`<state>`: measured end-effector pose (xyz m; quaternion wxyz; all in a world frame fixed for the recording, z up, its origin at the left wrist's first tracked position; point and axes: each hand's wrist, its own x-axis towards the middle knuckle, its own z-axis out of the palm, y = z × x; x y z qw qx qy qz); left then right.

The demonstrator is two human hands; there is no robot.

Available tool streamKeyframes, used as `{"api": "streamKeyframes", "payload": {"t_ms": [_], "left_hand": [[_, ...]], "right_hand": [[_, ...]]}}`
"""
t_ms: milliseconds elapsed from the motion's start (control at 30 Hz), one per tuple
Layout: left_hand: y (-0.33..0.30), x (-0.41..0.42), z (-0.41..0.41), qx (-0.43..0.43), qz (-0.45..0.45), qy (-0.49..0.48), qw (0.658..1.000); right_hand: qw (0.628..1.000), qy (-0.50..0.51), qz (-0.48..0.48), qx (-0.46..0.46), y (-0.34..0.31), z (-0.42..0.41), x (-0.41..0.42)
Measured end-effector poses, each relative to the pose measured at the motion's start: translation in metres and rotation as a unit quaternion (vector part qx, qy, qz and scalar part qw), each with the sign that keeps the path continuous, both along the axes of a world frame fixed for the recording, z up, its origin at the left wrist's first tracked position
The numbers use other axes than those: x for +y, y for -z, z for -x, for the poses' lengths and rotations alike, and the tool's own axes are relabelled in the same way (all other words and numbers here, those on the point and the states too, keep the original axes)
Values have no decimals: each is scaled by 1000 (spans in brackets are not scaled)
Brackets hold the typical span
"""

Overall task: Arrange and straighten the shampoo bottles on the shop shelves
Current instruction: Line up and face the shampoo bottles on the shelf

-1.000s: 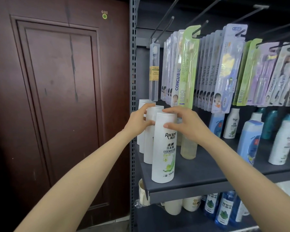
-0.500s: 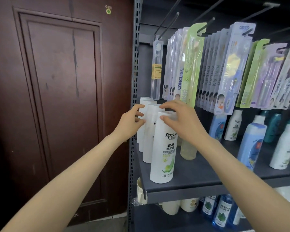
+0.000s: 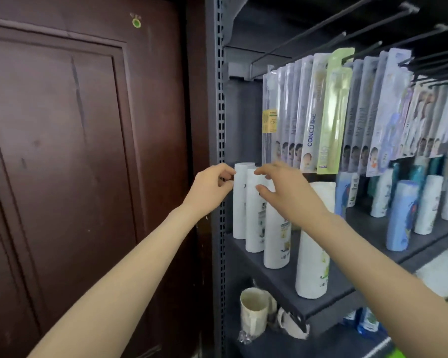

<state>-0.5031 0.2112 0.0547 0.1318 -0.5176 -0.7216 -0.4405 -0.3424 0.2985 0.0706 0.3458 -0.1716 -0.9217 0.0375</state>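
Facing you: a dark grey shelf [image 3: 282,277] beside a brown door [image 3: 75,151], toothbrush packs [image 3: 321,112] hanging above. Your left hand [image 3: 212,187] touches the rearmost white shampoo bottle [image 3: 239,202] at the shelf's left edge, fingers curled at its top. Your right hand [image 3: 287,192] hovers by the second bottle [image 3: 254,215], fingers spread, holding nothing. Front bottle [image 3: 312,267] stands upright at the front edge. Cups [image 3: 254,308] sit on the shelf below.
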Motion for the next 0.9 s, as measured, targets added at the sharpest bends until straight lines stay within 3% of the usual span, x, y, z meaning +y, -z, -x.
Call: {"api": "streamKeyframes", "payload": {"t_ms": [233,400,667,900], "left_hand": [[1,33,16,15,79,87,993],[6,59,23,16,143,93,985],[31,46,15,-73,-47,59,994],[28,36,6,-106,-85,72,988]], "right_hand": [[996,85,16,10,19,31,1],[992,122,24,13,31,38,15],[993,115,-17,32,38,43,21],[992,110,-10,57,42,43,22]]}}
